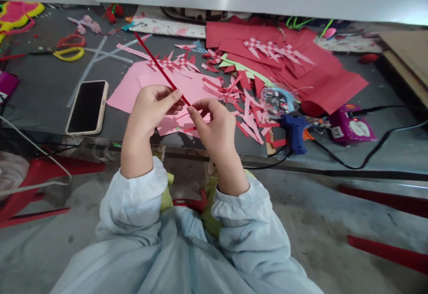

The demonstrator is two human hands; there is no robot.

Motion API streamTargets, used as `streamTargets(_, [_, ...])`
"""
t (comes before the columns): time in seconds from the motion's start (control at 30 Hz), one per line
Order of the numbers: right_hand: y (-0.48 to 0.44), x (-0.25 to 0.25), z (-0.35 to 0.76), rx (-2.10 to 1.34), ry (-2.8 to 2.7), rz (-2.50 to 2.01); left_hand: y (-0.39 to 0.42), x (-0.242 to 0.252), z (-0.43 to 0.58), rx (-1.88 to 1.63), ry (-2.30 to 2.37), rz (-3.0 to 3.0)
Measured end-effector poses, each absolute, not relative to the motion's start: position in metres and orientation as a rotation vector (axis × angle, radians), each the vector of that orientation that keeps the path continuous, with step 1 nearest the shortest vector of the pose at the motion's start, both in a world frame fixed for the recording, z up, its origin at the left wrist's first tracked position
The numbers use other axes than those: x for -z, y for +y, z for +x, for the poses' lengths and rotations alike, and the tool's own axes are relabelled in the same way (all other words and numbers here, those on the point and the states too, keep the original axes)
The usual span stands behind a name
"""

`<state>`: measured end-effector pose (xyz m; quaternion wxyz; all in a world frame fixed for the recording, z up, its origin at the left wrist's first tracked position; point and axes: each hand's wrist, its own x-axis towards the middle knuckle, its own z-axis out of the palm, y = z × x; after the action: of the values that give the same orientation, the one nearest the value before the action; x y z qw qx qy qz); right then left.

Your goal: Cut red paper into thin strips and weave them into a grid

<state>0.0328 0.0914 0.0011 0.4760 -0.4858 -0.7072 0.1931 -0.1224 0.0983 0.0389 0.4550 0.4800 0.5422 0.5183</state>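
Note:
A long, thin red paper strip (pixel 155 63) slants across in front of me, its far end pointing up and to the left. My left hand (pixel 155 104) pinches it partway along between thumb and fingers. At its near end my right hand (pixel 214 118) is closed on the same strip, close beside the left. Below both hands lie pink paper sheets (pixel 125 84) on the grey table. Cut red and pink paper strips (pixel 249 111) are heaped just right of my hands. Woven red-and-white paper pieces (pixel 174 63) rest beyond them.
A phone (pixel 87 107) and scissors (pixel 68 53) lie to the left, near crossed translucent sticks (pixel 87 71). Red paper sheets (pixel 321 80) spread at the back right. A blue glue gun (pixel 294 133) with a black cord and a purple box (pixel 352 127) sit at the right front.

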Motion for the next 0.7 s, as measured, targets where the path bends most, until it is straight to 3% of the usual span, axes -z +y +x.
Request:
streamTargets(0.23, [0.096, -0.008, 0.040, -1.038, -1.486, -1.057, 0.096, -0.042, -0.122, -1.270, 1.265, 1.242])
streamTargets(0.7, [0.099, -0.013, 0.047, -1.470, -1.180, -0.895, 0.097, -0.044, -0.120, -1.319, 1.221, 1.178])
